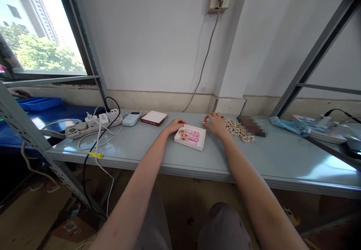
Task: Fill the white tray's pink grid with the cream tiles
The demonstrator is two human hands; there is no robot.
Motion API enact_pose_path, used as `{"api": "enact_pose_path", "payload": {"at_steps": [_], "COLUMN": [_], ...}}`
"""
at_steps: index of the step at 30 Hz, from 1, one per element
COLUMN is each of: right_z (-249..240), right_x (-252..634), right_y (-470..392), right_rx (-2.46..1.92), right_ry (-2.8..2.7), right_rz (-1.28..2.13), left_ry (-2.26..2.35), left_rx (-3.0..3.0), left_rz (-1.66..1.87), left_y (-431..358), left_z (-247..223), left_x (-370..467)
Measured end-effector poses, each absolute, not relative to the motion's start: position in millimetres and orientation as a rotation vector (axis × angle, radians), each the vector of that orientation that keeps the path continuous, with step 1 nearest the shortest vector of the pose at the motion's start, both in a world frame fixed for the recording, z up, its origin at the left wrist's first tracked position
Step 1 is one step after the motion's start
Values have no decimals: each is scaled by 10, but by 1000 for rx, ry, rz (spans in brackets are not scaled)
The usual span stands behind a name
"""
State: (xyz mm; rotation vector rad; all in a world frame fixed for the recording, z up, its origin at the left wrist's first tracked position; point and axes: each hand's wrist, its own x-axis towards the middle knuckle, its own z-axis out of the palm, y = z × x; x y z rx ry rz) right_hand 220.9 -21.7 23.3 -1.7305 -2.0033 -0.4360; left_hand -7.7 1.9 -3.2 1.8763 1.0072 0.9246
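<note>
Shallow white box [188,145], one, on the bench [197,164]; a few round pieces [183,138] within. Left hand [175,126]: curled at its far-left corner, grip unclear from where I stand. Right hand [216,123]: fingers bent beside the piece heap [236,130]; hold unclear. Risks: wrist-brush scattering heap; corner pressure tipping box.
</note>
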Motion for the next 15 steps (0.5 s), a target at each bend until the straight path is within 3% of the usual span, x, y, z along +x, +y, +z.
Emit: {"api": "enact_pose_path", "payload": {"at_steps": [6,15], "right_z": [183,411], "right_x": [2449,1752], "right_y": [-209,-500], "right_rx": [-1938,-1145], "right_ry": [-1876,-2464], "right_rz": [-469,396], "left_ry": [1017,1040], "left_rx": [1883,2020], "left_rz": [930,940], "left_y": [40,45], "left_z": [-55,-22], "left_x": [-77,-80]}}
